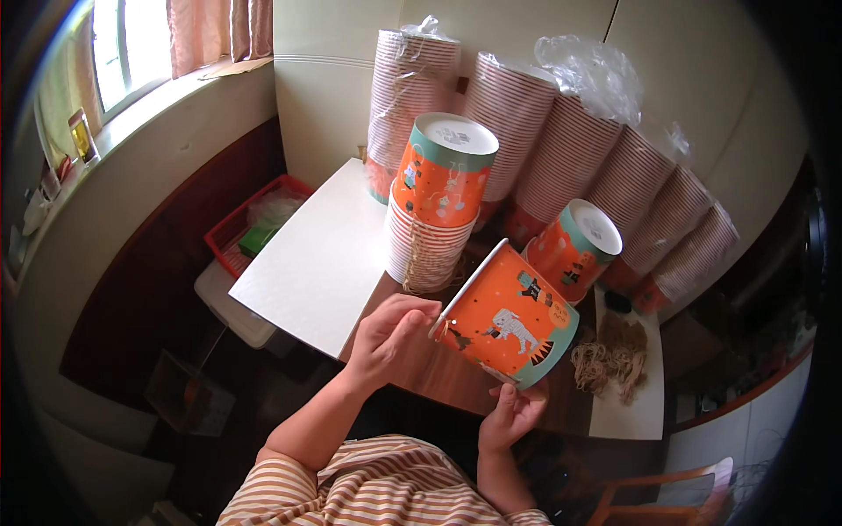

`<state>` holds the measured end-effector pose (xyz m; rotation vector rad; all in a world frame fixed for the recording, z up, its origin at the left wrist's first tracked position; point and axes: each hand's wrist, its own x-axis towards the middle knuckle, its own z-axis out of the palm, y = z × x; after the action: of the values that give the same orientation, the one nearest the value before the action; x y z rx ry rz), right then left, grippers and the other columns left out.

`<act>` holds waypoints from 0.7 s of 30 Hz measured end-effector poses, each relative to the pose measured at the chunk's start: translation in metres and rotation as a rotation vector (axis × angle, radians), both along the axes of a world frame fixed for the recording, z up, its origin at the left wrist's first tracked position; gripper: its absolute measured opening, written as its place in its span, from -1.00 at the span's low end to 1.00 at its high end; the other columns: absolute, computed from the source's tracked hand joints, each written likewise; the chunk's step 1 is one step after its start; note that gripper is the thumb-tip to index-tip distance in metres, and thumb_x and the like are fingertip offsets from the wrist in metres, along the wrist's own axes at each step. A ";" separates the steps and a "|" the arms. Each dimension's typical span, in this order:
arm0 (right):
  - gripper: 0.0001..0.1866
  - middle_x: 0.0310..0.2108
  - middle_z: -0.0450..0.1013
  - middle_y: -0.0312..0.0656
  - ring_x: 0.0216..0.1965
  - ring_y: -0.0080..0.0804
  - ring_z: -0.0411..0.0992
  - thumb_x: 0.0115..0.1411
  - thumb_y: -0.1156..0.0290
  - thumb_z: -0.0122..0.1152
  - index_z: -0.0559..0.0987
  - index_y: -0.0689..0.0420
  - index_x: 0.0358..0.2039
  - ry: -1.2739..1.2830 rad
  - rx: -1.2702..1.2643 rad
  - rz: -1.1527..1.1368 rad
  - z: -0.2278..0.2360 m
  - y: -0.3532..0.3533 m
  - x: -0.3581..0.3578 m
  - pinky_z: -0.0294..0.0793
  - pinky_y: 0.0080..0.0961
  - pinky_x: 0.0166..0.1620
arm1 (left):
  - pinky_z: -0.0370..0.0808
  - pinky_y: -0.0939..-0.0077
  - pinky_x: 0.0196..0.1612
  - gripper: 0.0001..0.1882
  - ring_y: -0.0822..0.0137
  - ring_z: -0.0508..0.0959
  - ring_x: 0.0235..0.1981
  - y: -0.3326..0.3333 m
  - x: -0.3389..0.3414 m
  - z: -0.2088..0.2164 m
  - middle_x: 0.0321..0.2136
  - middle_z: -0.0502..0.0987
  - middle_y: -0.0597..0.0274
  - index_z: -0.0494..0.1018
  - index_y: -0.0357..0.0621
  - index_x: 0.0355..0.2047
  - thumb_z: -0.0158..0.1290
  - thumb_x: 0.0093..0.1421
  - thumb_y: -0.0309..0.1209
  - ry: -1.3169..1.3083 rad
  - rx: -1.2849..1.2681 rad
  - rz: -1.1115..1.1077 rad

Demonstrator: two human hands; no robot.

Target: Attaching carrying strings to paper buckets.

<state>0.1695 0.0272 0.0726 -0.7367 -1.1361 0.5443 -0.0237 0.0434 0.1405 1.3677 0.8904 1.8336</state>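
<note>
Over the near edge of the table, an orange paper bucket (504,324) with a green base band and animal pictures lies tilted on its side between my hands. Its white rim points to the upper left. My left hand (386,340) is closed at that rim, with some fingertips hidden behind it. A short piece of cord (450,327) shows at the rim beside these fingers; whether they pinch it too I cannot tell. Below the base end, my right hand (511,415) grips the bucket's lower edge with thumb and fingers.
Just behind stands a stack of upside-down buckets (445,175), with twine hanging down it. Another upturned bucket (579,245) is to its right. Tall plastic-wrapped bucket stacks (570,149) line the wall. Loose twine (614,359) lies at right. A red basket (230,230) sits left of the table.
</note>
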 end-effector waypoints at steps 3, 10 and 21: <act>-0.74 -0.03 0.28 -0.14 -0.32 -0.52 0.39 0.20 0.40 0.15 0.30 0.18 -0.18 -0.003 -0.003 0.021 -0.003 0.001 0.002 0.47 -0.67 -0.40 | 0.40 0.59 -0.18 -0.70 0.46 0.45 -0.30 0.005 -0.005 0.001 -0.33 0.52 0.22 0.49 -0.38 -0.22 -0.09 0.32 -0.35 -0.088 -0.146 -0.334; -0.73 -0.05 0.26 -0.17 -0.31 -0.54 0.39 0.19 0.39 0.17 0.30 0.16 -0.19 -0.050 -0.028 0.073 0.002 -0.003 0.002 0.47 -0.69 -0.40 | 0.46 0.55 -0.20 -0.85 0.48 0.51 -0.33 0.005 -0.003 -0.002 -0.35 0.54 0.25 0.49 -0.33 -0.28 0.06 0.22 -0.47 -0.302 -0.167 -0.410; -0.73 -0.01 0.22 -0.15 -0.29 -0.52 0.40 0.20 0.38 0.17 0.30 0.15 -0.19 -0.083 0.018 0.052 0.004 -0.007 0.000 0.47 -0.69 -0.41 | 0.53 0.53 -0.20 -0.88 0.43 0.55 -0.33 -0.002 0.007 -0.009 -0.34 0.54 0.20 0.46 -0.33 -0.26 0.06 0.20 -0.54 -0.389 -0.133 -0.352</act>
<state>0.1694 0.0205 0.0769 -0.7212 -1.2383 0.5507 -0.0166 0.0419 0.1311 0.9664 0.5202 1.6533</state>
